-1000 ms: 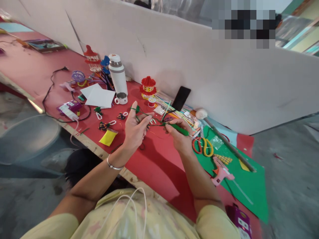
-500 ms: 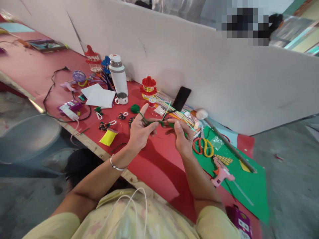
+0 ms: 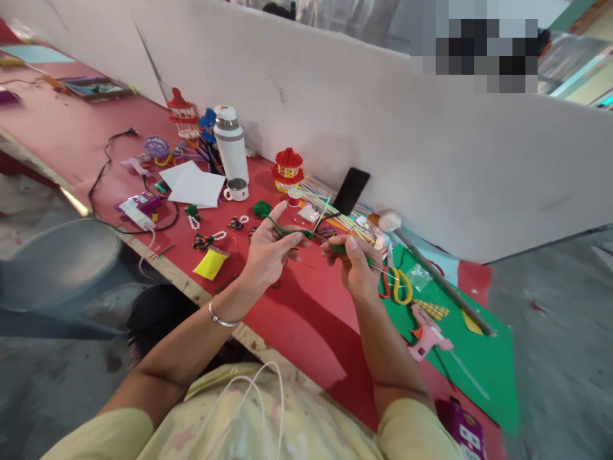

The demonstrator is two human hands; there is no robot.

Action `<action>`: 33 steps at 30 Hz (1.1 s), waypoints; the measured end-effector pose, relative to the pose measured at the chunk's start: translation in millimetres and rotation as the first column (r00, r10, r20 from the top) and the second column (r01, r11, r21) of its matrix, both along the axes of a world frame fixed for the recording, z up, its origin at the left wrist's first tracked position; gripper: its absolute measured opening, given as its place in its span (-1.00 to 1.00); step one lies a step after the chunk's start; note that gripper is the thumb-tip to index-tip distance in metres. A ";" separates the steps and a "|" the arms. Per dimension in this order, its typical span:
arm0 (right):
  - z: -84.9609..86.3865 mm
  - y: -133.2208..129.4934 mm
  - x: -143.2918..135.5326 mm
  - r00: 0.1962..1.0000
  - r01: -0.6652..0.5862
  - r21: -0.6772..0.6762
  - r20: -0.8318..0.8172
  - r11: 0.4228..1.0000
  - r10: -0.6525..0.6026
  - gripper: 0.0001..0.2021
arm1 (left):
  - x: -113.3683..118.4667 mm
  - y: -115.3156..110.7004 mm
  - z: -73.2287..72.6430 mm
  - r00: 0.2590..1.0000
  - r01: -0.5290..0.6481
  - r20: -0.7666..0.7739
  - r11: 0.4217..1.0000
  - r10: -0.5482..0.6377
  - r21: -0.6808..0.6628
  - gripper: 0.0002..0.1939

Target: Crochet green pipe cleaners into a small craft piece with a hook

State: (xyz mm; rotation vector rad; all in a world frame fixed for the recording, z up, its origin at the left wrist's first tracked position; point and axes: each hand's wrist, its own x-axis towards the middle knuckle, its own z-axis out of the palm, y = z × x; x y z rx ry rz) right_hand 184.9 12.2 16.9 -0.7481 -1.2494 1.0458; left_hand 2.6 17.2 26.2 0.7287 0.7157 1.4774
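White partition (image 3: 431, 166) stands along the far side; a red table (image 3: 306, 338) runs along its foot. Grey tub (image 3: 62, 255) on the floor at the near left edge of the table. Green sheet (image 3: 483, 364) spread at the right end, a long stick (image 3: 445, 284) with a pale round head lying across part of it. Person's left hand (image 3: 268, 252) and right hand (image 3: 358, 265) raised over the middle of the table, close but apart; left narrow, thumb and fingers drawn together, right curled in a tight grip. White flask (image 3: 232, 150) upright near the partition; white paper (image 3: 197, 187) flat to its left. Black phone (image 3: 352, 191) tilted beyond the right hand. Pink glue gun (image 3: 428, 333) on the green sheet, scissors (image 3: 403, 286) with yellow and red handles nearer the right wrist. Yellow packet (image 3: 211, 263) left of the left hand. Small white mug (image 3: 238, 190) just in front of the flask. Green-handled hook (image 3: 339, 248) held in the right fingers, thin end pointing toward the left hand. Green yarn ball (image 3: 262, 209) on the table just beyond the left hand. Red spool (image 3: 294, 197) near it, white beads (image 3: 309, 213) alongside. Smallest: green yarn piece (image 3: 308, 234), pinched at the left fingertips, between the hands; too small to tell whether the hook sits in a loop.
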 end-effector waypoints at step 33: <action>1.1 0.5 0.1 0.999 -0.016 -0.036 0.050 0.999 0.018 -0.68 | -2.4 -0.7 3.1 0.998 0.059 0.019 0.998 -0.058 -0.015 0.04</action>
